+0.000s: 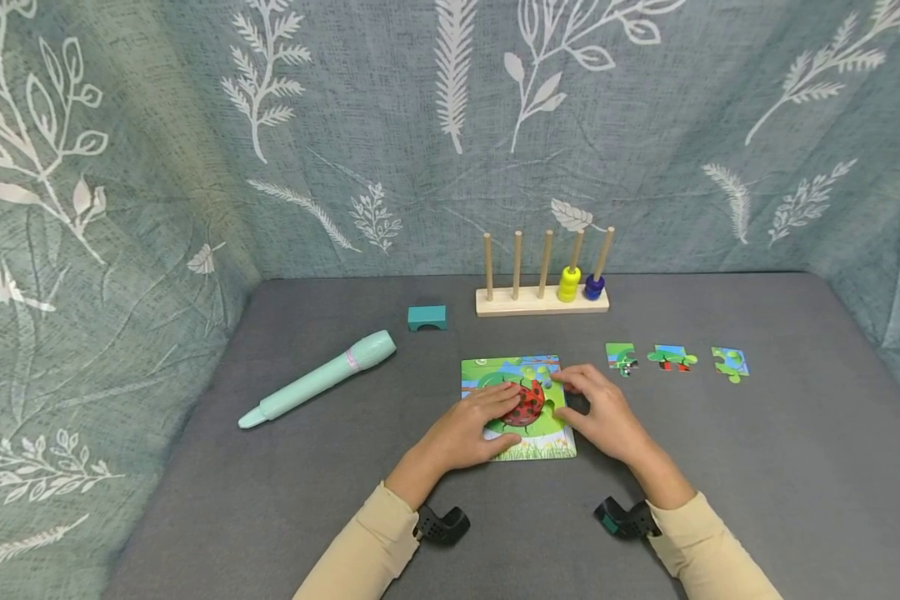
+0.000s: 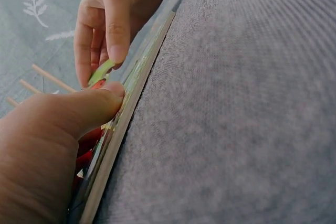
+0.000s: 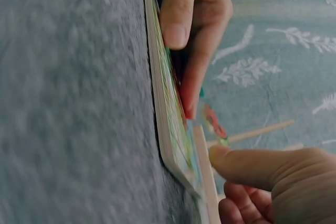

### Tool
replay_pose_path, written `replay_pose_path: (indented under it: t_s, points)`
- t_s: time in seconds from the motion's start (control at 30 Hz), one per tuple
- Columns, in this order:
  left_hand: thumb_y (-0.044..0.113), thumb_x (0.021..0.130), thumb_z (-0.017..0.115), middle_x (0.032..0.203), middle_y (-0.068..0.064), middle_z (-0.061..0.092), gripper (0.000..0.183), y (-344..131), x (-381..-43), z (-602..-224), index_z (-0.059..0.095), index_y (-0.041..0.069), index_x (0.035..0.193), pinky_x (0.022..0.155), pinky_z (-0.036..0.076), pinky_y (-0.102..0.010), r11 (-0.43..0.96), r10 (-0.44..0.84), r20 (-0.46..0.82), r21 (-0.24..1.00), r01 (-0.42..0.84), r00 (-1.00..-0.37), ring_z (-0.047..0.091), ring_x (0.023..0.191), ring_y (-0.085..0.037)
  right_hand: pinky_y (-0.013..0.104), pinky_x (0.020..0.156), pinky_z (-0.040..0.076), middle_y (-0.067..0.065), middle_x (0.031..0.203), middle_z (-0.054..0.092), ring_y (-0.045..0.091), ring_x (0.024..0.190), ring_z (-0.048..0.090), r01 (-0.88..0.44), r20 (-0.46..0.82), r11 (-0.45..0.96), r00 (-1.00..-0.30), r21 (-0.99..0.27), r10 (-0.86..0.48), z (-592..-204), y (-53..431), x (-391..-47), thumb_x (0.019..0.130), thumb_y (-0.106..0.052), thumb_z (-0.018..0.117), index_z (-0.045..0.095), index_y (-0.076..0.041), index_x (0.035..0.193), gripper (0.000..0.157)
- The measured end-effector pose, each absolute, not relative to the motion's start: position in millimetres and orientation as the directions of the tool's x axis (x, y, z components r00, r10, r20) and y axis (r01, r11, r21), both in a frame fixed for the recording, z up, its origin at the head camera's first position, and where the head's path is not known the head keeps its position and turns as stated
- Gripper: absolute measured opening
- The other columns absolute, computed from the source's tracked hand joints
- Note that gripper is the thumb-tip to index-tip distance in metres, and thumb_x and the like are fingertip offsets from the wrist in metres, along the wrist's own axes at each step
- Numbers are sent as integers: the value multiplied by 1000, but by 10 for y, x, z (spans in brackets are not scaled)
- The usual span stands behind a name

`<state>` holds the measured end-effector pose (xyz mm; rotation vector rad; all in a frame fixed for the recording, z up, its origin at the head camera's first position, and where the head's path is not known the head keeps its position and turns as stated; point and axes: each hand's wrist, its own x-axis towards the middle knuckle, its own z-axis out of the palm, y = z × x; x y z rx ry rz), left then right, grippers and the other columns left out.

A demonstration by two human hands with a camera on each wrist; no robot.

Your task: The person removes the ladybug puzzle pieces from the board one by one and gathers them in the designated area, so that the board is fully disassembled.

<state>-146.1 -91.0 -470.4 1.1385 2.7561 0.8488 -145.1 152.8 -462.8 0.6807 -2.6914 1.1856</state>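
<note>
A square puzzle [image 1: 536, 450] lies flat, its picture a red, black-spotted ladybug amid green and blue. The left hand [image 1: 474, 427] rests across it, fingers over the bug. Just above its right part, the right hand [image 1: 603, 412] pinches a tilted green-and-red piece [image 2: 101, 72]. I see three loose pieces [image 1: 672, 357] in a row, farther right.

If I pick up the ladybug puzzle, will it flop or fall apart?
The puzzle probably won't flop, since its edge looks thick and straight. It might lose bits if tipped: three separate pieces lie loose nearby. It shouldn't roll, being flat.
</note>
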Motion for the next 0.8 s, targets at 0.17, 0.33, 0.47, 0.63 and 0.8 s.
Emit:
replay_pose_path:
  t_s: [0.17, 0.33, 0.47, 0.63, 0.8]
  points:
    - [36, 88, 66, 145, -7, 46, 60, -909, -1451, -4703, 50, 7, 138, 112, 38, -39, 578, 664, 167, 504, 642, -729, 41, 136, -22, 44, 86, 54, 12, 116, 58, 29, 102, 62, -440, 286, 590, -896, -677, -340, -4603, 1593, -1465, 78, -4, 76, 62, -2, 121, 45]
    - [35, 89, 66, 145, -7, 46, 60, -906, -1448, -4713, 49, 7, 139, 112, 37, -41, 580, 661, 159, 511, 634, -733, 40, 136, -23, 46, 87, 53, 14, 117, 57, 31, 104, 61, -430, 267, 592, -899, -681, -347, -4581, 1681, -1483, 79, -1, 74, 61, -1, 122, 45]
    - [35, 89, 66, 145, -7, 46, 60, -900, -1459, -4726, 50, 7, 139, 112, 37, -40, 579, 663, 160, 510, 636, -731, 40, 137, -23, 47, 89, 52, 16, 118, 57, 33, 104, 60, -409, 233, 602, -907, -686, -351, -4559, 1775, -1505, 80, -1, 74, 61, 0, 122, 44]
    - [35, 88, 67, 145, -7, 46, 59, -896, -1470, -4728, 51, 7, 138, 112, 37, -39, 572, 664, 175, 508, 644, -727, 40, 136, -22, 50, 90, 50, 15, 121, 57, 34, 105, 59, -370, 183, 628, -921, -684, -343, -4542, 1937, -1534, 81, -2, 73, 60, -1, 123, 44]
    - [35, 88, 67, 144, -7, 47, 59, -921, -1458, -4728, 51, 7, 137, 112, 38, -39, 575, 662, 177, 503, 645, -728, 41, 136, -23, 49, 86, 48, 17, 119, 56, 33, 102, 57, -351, 168, 650, -930, -674, -328, -4512, 2124, -1547, 82, -1, 71, 60, 1, 123, 43]
